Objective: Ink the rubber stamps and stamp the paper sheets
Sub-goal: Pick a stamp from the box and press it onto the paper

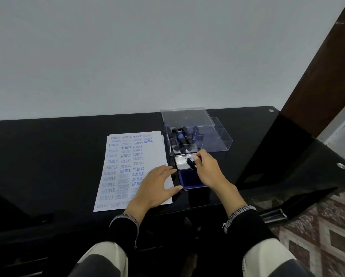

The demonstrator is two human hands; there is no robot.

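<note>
Stamp in the right hand, held over the open ink pad beside the paper.

The right hand point(206, 168) pinches a small black rubber stamp point(191, 163) between curled fingers, holding it above the ink pad point(188, 179), whose blue cushion lies near the table's front edge with its pale lid point(182, 161) folded back behind it. Just left of the pad, the left hand point(157, 184) rests flat, fingers straight and spread, on the lower right corner of the paper sheets point(131, 168), already crowded with blue SAMPLE, AIR MAIL and FRAGILE marks. Behind the pad stands a clear plastic box point(217, 140) with more dark-handled stamps point(180, 139) in its left compartment. All sits on a glossy black table point(47, 156).
</note>
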